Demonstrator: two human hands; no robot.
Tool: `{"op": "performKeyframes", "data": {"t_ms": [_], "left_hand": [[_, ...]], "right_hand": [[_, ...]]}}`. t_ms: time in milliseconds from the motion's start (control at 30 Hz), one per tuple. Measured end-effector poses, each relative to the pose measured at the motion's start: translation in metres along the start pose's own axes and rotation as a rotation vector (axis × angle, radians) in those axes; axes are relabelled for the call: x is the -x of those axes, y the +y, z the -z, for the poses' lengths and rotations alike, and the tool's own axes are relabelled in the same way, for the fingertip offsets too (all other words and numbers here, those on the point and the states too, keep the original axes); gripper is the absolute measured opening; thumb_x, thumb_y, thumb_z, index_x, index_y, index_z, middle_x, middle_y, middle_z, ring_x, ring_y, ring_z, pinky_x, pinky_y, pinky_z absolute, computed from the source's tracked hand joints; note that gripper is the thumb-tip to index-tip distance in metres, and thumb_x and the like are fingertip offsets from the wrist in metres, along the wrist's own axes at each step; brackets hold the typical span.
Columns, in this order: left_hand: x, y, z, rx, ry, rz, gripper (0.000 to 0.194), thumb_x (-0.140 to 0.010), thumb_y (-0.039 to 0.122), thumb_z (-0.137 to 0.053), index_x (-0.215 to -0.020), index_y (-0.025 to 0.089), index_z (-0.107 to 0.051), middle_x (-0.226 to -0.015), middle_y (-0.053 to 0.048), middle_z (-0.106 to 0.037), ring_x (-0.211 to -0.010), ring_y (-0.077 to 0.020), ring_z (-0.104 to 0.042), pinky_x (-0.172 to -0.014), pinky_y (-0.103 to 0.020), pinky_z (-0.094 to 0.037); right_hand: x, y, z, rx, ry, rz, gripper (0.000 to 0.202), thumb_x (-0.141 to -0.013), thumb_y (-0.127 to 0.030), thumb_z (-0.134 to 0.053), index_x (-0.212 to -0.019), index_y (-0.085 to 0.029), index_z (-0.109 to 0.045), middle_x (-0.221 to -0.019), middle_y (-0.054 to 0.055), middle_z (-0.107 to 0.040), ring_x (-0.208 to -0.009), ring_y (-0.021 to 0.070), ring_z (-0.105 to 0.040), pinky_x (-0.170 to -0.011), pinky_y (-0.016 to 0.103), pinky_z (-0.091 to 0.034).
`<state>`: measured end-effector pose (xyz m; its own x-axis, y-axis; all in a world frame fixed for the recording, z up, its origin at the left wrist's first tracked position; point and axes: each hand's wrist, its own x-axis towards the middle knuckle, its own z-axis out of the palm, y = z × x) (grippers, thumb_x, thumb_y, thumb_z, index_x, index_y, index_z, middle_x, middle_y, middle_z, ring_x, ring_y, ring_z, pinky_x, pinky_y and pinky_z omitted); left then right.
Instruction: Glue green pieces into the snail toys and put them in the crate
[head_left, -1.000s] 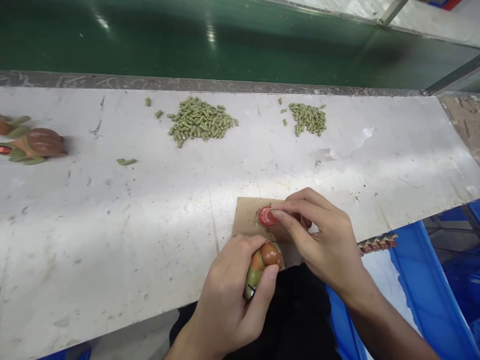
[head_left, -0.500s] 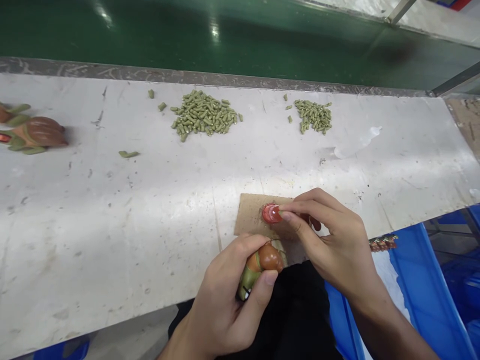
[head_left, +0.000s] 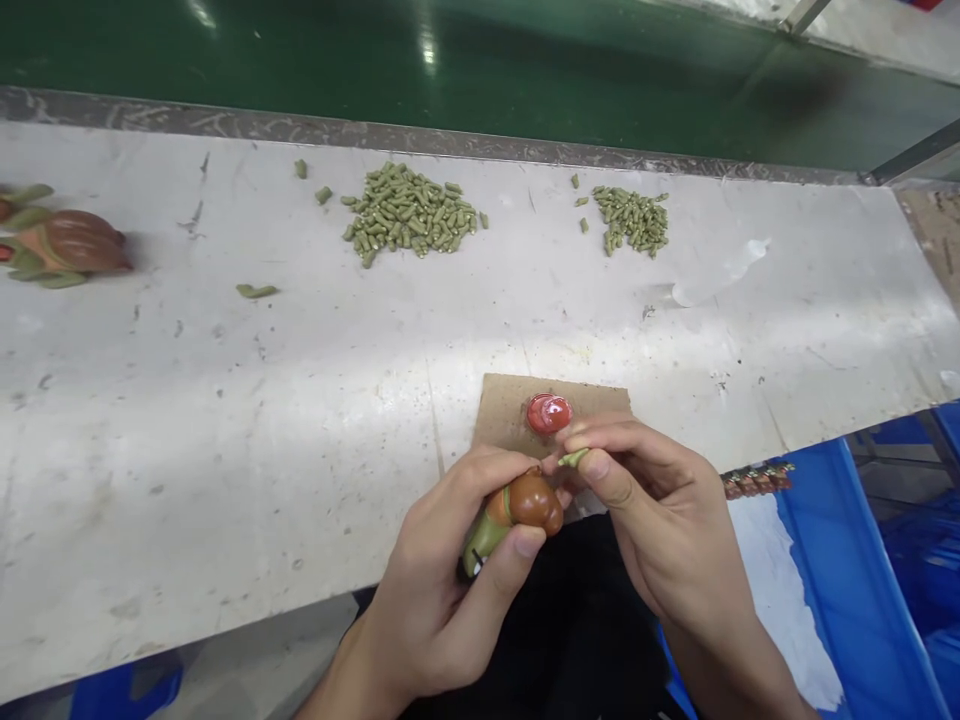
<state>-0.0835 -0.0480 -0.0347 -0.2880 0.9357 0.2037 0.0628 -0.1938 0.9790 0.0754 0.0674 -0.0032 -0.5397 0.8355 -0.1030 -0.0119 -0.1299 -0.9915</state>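
In my left hand is a small turtle-like figurine with a green head and a glossy brown body, gripped between thumb and fingers. My right hand pinches a tiny green piece between thumb and index finger, close beside the figurine's far end. Whether the piece touches the figurine is hard to make out. Just beyond the fingers, a small red cap-like dish with something shiny in it sits on a piece of cardboard.
Two piles of small green pieces, a larger one and a smaller one, lie along the back. Similar figurines are at far left. A clear plastic-looking item lies right. Blue crate stands below the edge, right.
My right hand has moved from the red dish toward me and the figurine, and the green piece now shows in its fingertips. My left hand still holds the figurine, nearly unmoved.
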Motion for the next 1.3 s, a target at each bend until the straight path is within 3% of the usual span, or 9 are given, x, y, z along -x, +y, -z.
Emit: {"op": "performKeyframes", "data": {"t_ms": [200,400,667,800,933,1300], "left_hand": [[0.000,0.001,0.000,-0.029,0.005,0.000,0.025,-0.112,0.017,-0.068,-0.134,0.029,-0.069,-0.103,0.001,-0.078,-0.086,-0.0163,-0.075,-0.077,-0.029,-0.060],[0.001,0.002,0.001,-0.050,0.020,-0.003,0.023,-0.113,0.018,-0.067,-0.132,0.030,-0.069,-0.102,0.002,-0.076,-0.084,-0.0145,-0.073,-0.075,-0.027,-0.058],[0.000,0.000,0.001,-0.076,-0.013,-0.010,0.026,-0.112,0.015,-0.066,-0.135,0.028,-0.069,-0.104,0.001,-0.077,-0.086,-0.0144,-0.074,-0.076,-0.026,-0.059],[0.001,-0.001,0.002,-0.092,-0.035,-0.024,0.030,-0.111,0.014,-0.066,-0.138,0.028,-0.068,-0.104,-0.001,-0.076,-0.084,-0.0168,-0.073,-0.074,-0.028,-0.060],[0.001,-0.003,0.004,-0.091,-0.089,-0.066,0.033,-0.111,0.014,-0.066,-0.141,0.027,-0.066,-0.101,-0.002,-0.075,-0.084,-0.0186,-0.071,-0.076,-0.029,-0.061],[0.003,-0.006,0.007,-0.116,-0.142,-0.079,0.044,-0.113,0.012,-0.057,-0.152,0.032,-0.062,-0.102,-0.002,-0.071,-0.086,-0.0173,-0.072,-0.078,-0.025,-0.064]], "right_hand": [[0.009,0.012,-0.006,0.032,0.065,0.031,0.006,-0.108,-0.031,-0.091,-0.108,-0.037,-0.094,-0.109,0.003,-0.082,-0.099,0.0204,-0.082,-0.081,0.029,-0.074],[0.012,0.014,-0.010,0.012,0.094,0.040,0.007,-0.107,-0.031,-0.091,-0.108,-0.037,-0.094,-0.109,0.002,-0.082,-0.100,0.0201,-0.081,-0.081,0.028,-0.073],[0.011,0.012,-0.013,0.052,0.115,0.058,0.021,-0.103,-0.016,-0.091,-0.107,-0.037,-0.095,-0.109,-0.001,-0.084,-0.103,0.0159,-0.083,-0.088,0.021,-0.072],[0.011,0.004,-0.016,0.146,0.131,0.072,0.024,-0.100,-0.014,-0.090,-0.102,-0.037,-0.095,-0.104,0.000,-0.084,-0.096,0.0176,-0.084,-0.080,0.023,-0.073],[0.013,0.000,-0.013,0.193,0.090,0.079,0.022,-0.100,-0.015,-0.090,-0.103,-0.036,-0.096,-0.101,0.001,-0.084,-0.090,0.0176,-0.083,-0.072,0.022,-0.070],[0.004,-0.002,-0.007,0.122,-0.039,0.098,0.017,-0.101,-0.016,-0.088,-0.105,-0.031,-0.095,-0.102,0.003,-0.083,-0.092,0.0175,-0.083,-0.077,0.023,-0.069]]}}
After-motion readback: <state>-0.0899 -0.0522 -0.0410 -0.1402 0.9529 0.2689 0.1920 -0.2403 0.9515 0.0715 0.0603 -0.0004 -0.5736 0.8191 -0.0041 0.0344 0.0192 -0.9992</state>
